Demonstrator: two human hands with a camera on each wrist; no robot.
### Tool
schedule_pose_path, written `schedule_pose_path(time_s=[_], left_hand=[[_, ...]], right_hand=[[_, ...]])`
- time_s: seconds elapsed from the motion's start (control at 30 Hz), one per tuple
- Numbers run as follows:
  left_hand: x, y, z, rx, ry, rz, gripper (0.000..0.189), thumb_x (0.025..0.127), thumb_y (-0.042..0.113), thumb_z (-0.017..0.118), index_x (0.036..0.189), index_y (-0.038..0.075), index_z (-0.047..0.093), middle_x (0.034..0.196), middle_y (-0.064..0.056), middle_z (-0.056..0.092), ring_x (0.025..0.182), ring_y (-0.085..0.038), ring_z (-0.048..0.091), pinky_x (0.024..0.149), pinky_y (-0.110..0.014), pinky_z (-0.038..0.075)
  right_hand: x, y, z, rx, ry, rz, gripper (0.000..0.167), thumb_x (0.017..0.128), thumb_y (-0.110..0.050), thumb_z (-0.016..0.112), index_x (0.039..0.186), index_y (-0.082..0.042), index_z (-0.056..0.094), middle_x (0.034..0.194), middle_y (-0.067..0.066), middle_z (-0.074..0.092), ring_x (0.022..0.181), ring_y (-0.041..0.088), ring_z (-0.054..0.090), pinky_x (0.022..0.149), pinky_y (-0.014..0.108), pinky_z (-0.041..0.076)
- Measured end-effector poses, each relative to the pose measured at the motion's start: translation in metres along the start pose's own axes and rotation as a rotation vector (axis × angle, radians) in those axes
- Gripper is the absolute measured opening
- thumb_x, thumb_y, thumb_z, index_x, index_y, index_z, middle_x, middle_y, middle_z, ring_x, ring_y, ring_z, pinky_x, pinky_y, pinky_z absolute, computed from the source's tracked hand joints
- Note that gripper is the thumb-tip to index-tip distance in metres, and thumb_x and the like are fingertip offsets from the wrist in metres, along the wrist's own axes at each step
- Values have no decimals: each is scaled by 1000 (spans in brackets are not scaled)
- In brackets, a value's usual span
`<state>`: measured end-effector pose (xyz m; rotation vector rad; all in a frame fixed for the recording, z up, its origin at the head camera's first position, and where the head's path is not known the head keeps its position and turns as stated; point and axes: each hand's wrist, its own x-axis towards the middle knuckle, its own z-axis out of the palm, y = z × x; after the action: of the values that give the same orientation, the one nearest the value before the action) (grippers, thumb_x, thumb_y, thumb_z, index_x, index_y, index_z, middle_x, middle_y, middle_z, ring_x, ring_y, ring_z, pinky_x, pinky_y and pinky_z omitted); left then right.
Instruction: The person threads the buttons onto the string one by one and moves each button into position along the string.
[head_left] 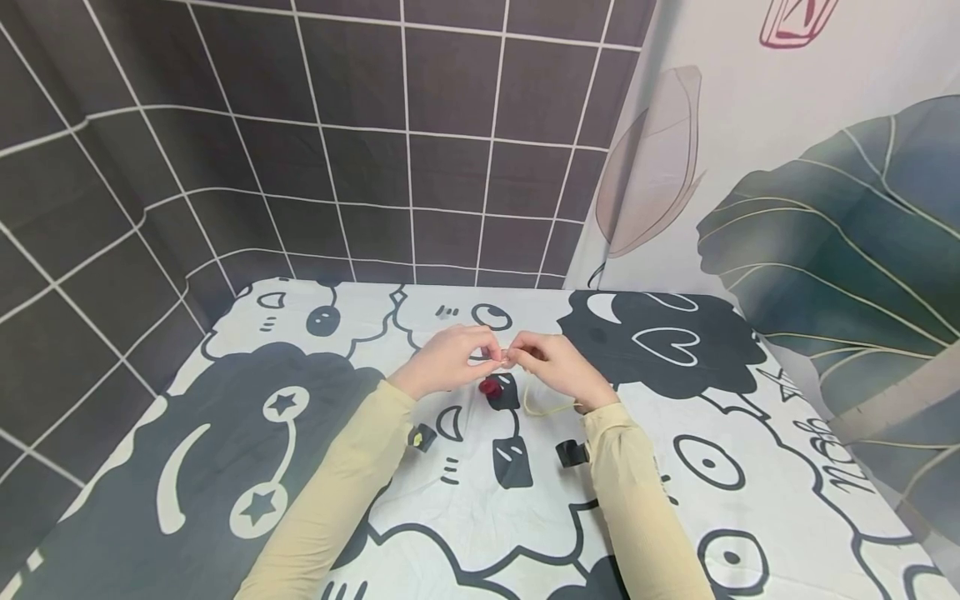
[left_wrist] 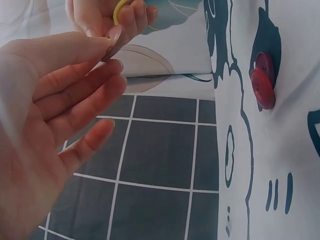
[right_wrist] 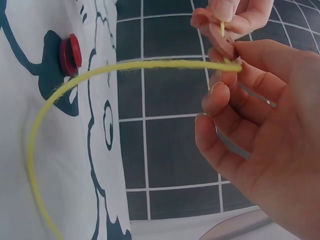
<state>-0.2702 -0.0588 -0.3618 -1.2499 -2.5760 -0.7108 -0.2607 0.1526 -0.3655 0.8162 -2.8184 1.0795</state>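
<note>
Both hands meet in front of me, fingertips close together, above the patterned cloth. A pinkish round button [right_wrist: 221, 42] stands on edge between them, with a yellow string [right_wrist: 135, 65] running through it. My right hand [head_left: 558, 365] pinches the button by its edge, its other fingers loosely bent. From my right fingers the string loops down toward the cloth. On the button's far side, my left hand [head_left: 450, 358] pinches the short string piece between thumb and index finger; its other fingers spread out. Two red buttons [left_wrist: 263, 89] lie overlapping on the cloth below the hands.
The cloth [head_left: 465, 533] has black and white cartoon drawings. Behind it hangs a dark backdrop [head_left: 360, 167] with a white grid, and a leaf-printed curtain [head_left: 825, 225] is at the right. Small black devices [head_left: 572, 453] sit at both wrists.
</note>
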Motion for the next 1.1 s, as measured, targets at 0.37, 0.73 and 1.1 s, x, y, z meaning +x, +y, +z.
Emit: schedule_pose_path(time_s=[0.37, 0.73, 1.1], left_hand=[[-1, -4, -3, 39, 26, 17, 4, 87, 19, 67, 87, 15, 66, 82, 4, 69, 79, -14, 64, 81, -34, 48], [-4, -6, -15, 38, 45, -49, 3, 87, 18, 67, 86, 16, 65, 83, 3, 69, 80, -12, 64, 78, -31, 49], [-8, -10, -23, 7, 62, -71, 4, 87, 19, 67, 87, 16, 64, 82, 4, 68, 81, -12, 64, 84, -35, 48]], right_hand=[[-4, 2, -6, 5, 14, 44, 15, 94, -26, 61, 86, -16, 69, 86, 3, 74, 74, 9, 57, 74, 28, 45], [-10, 16, -15, -30, -56, 57, 13, 92, -28, 64, 85, -19, 70, 83, -4, 73, 75, 10, 56, 75, 28, 46], [-21, 29, -30, -21, -149, 95, 14, 93, -19, 60, 85, -11, 68, 90, 4, 75, 75, 10, 56, 71, 25, 47]])
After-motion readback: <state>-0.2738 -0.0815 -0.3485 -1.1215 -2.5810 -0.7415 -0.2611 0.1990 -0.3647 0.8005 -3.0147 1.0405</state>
